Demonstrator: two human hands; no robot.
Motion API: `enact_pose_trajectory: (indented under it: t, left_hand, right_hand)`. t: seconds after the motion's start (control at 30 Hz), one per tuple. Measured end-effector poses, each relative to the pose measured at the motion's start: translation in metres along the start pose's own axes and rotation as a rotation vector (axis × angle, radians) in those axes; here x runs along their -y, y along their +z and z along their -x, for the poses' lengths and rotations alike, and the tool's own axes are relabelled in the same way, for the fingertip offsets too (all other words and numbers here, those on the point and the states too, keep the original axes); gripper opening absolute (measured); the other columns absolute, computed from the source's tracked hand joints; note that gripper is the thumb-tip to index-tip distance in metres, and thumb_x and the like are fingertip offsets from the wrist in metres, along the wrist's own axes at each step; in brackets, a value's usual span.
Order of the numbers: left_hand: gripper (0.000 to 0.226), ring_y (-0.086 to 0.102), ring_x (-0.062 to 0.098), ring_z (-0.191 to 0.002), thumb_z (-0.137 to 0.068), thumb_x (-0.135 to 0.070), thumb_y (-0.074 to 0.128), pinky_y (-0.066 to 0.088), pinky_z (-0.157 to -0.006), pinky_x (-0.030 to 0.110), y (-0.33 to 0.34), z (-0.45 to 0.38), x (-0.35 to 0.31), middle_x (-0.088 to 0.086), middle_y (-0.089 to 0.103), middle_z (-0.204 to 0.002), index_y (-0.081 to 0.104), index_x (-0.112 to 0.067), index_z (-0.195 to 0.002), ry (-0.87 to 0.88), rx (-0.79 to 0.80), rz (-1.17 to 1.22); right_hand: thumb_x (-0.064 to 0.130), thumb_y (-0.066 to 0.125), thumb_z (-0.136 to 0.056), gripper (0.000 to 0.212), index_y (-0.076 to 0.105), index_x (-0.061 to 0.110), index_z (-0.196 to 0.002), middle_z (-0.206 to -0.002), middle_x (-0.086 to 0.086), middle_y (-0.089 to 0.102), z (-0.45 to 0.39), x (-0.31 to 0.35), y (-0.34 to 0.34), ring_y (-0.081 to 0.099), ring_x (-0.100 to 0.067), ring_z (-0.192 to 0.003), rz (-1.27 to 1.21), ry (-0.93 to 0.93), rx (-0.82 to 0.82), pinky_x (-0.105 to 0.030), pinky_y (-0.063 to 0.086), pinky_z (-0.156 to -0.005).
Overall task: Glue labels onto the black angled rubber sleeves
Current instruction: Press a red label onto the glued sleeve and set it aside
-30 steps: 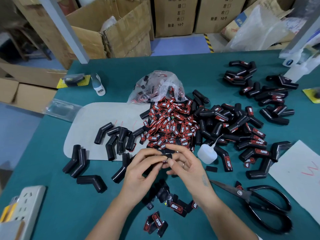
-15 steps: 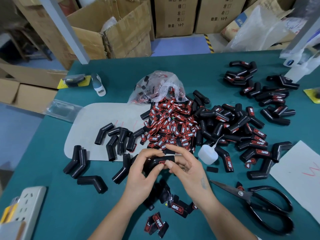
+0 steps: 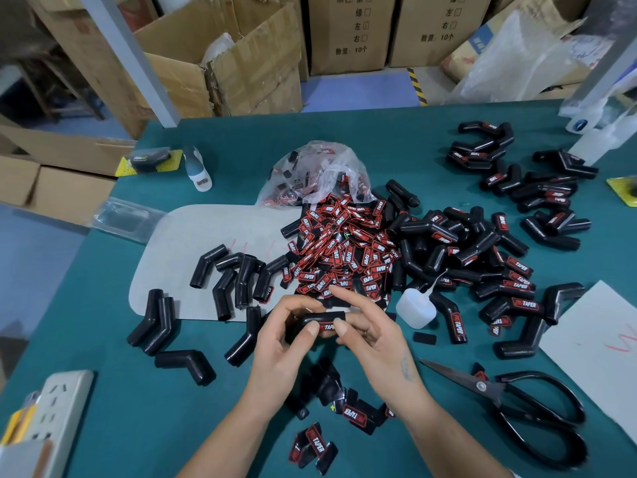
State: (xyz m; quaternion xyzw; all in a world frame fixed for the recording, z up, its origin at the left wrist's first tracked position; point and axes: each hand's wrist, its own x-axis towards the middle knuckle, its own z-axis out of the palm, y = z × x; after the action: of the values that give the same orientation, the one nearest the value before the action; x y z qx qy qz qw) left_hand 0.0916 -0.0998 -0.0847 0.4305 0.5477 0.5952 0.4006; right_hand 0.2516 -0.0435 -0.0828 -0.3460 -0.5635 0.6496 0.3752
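Two hands share one black angled rubber sleeve [image 3: 310, 322] just near of the label pile [image 3: 339, 250]: my left hand [image 3: 281, 343] grips its bend, my right hand [image 3: 370, 334] thumb-presses the label [image 3: 326, 327]; light, pliable, I judge, best held by the elbow.

Red-black labels [image 3: 371, 277] read "TAPER"; a cardboard box [image 3: 348, 32] shows "10个".

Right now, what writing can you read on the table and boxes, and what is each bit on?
"TAPER": label on the sleeve both hands hold.
"TAPER": loose labels pile.
"TAPER": finished sleeves.
"10个": cardboard box, after two blurred characters.
"左", "右": same box, with checkboxes.
Smaller label print: unreadable.
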Motion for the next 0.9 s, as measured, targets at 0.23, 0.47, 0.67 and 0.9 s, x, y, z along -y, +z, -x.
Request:
enact_pose_trajectory:
  t: [0.23, 0.47, 0.67, 0.9]
  left_hand:
    - [0.023, 0.067, 0.018, -0.110, -0.098, 0.002, 0.057, 0.060, -0.088, 0.030, 0.0008, -0.0005, 0.0022, 0.006, 0.068, -0.116, 0.064, -0.004, -0.119, -0.006, 0.026, 0.023]
    - [0.024, 0.067, 0.026, -0.113, -0.100, -0.012, 0.059, 0.059, -0.097, 0.046, -0.0002, -0.0018, 0.0004, 0.005, 0.068, -0.118, 0.066, -0.019, -0.122, -0.016, 0.043, -0.006]
    - [0.027, 0.062, 0.028, -0.121, -0.097, -0.021, 0.057, 0.050, -0.106, 0.037, 0.0035, -0.0007, 0.0017, 0.001, 0.066, -0.122, 0.065, -0.026, -0.123, 0.063, 0.040, -0.146]
    - [0.028, 0.063, 0.025, -0.121, -0.097, -0.019, 0.059, 0.047, -0.104, 0.025, 0.0073, 0.0011, 0.0013, -0.002, 0.066, -0.120, 0.064, -0.034, -0.121, 0.091, 0.044, -0.154]
  right_hand:
    - [0.019, 0.063, -0.104, 0.042, 0.061, 0.040, -0.140, -0.102, -0.003, 0.080, 0.0001, 0.0018, 0.0004, 0.072, -0.011, -0.103, 0.000, 0.017, 0.000, -0.020, 0.052, -0.090]
    - [0.020, 0.059, -0.107, 0.039, 0.061, 0.038, -0.140, -0.105, -0.006, 0.079, -0.0002, 0.0026, 0.0000, 0.073, -0.020, -0.106, -0.001, 0.012, -0.013, -0.022, 0.054, -0.088]
    - [0.008, 0.070, -0.099, 0.051, 0.063, 0.040, -0.137, -0.111, -0.004, 0.076, 0.0001, -0.0003, 0.0025, 0.072, -0.016, -0.106, -0.034, 0.042, -0.044, -0.022, 0.052, -0.092]
    - [0.017, 0.074, -0.094, 0.052, 0.062, 0.043, -0.138, -0.110, -0.006, 0.075, 0.0005, -0.0033, 0.0032, 0.070, -0.017, -0.105, -0.066, 0.064, -0.082, -0.033, 0.054, -0.100]
